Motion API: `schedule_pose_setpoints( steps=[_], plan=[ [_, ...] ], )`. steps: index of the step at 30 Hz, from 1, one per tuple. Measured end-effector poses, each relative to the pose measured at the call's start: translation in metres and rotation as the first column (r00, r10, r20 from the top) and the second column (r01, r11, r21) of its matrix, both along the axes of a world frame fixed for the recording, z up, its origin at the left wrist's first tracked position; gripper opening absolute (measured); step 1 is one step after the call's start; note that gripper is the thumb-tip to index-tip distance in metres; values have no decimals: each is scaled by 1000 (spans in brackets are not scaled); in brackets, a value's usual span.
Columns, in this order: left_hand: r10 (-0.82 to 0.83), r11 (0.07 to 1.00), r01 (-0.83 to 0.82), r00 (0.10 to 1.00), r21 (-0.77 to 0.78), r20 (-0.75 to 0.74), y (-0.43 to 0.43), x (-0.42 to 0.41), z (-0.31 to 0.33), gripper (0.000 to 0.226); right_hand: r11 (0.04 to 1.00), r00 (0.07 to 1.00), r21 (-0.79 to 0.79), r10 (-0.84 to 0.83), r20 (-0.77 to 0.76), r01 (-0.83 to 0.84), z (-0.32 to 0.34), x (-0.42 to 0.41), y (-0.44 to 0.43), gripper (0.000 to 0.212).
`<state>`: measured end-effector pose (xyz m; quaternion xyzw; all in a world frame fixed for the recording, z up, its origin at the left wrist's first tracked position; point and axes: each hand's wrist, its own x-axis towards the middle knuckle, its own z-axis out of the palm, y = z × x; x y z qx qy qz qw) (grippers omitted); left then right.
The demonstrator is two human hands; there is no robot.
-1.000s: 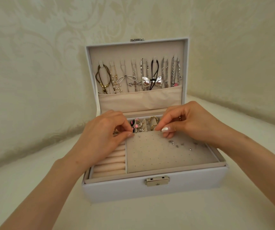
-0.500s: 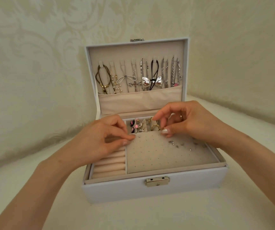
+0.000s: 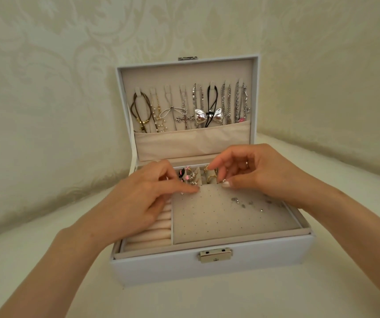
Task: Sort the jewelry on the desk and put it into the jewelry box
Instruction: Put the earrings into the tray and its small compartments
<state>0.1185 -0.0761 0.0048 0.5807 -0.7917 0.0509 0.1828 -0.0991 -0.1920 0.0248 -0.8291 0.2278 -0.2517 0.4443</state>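
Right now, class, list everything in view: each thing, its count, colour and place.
White rectangular jewelry box: one, white, on cream desk, lid open.
Chain necklaces: several, silver and gold, hanging inside lid.
Fabric pocket: one, beige, below necklaces.
Perforated earring panel: one, grey-beige, inside box, right.
Small stud earrings: several, silver, on panel.
Padded ring rolls: several, cream, inside box, left.
Metal latch: one, silver, box front.
Small trinkets: several, pink, black, gold, back compartments.
Left hand: one, fingertips at panel's back-left corner.
Right hand: one, fingertips at panel's back edge.
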Motion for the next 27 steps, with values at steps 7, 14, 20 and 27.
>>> schedule_pose_setpoints(
  steps=[7,14,20,27],
  plan=[
    [-42,999,42,999,2,24,-1,-1,1,56,1000,999,25,-6,32,5,-2,2,-2,32],
    [61,996,-71,983,-50,-175,-1,-8,5,37,999,998,24,27,64,-29,-3,2,-3,34],
    [12,1000,3,862,27,-506,-13,-44,22,18,993,979,89,61,195,-79,-3,5,-3,49],
    [-41,998,57,785,7,-618,-23,-54,21,22,990,965,83,91,247,-114,-3,7,-3,64]
  ],
)
